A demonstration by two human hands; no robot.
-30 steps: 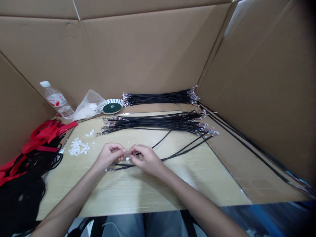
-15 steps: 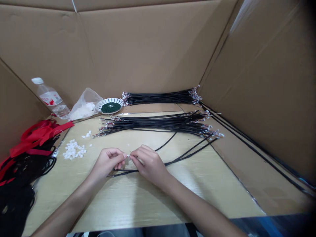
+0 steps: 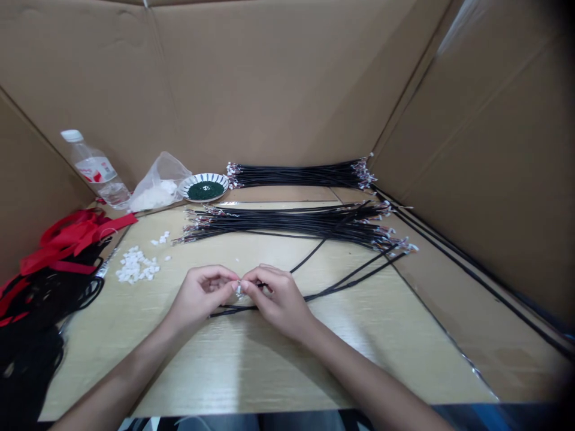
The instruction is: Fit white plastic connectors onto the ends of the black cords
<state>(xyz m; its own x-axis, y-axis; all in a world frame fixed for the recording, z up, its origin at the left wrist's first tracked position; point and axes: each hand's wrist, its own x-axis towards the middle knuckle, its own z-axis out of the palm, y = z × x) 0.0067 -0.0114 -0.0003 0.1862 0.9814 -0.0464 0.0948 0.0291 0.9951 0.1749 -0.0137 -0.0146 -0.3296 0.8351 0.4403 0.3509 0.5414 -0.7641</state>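
My left hand (image 3: 201,294) is closed in a pinch on a small white connector (image 3: 238,289) near the middle of the table. My right hand (image 3: 279,300) pinches the wire end of a black cable (image 3: 309,255) right against that connector. The cable runs back from my right fingers toward the near cable bundle (image 3: 278,222). How far the wires sit in the connector is hidden by my fingertips. Beneath my hands, other loose black cables (image 3: 335,288) lie across the table.
Left of my hands is a pile of white connectors (image 3: 136,265). A plate (image 3: 185,190) with dark green bits, a plastic bag (image 3: 155,191) and a bottle (image 3: 96,170) stand behind. Another cable bundle (image 3: 296,176) lies by the cardboard wall (image 3: 269,84). Red strips (image 3: 74,236) lie at left.
My fingertips have come closer together, and the white connector between them shows more clearly. The whole view has shifted slightly.
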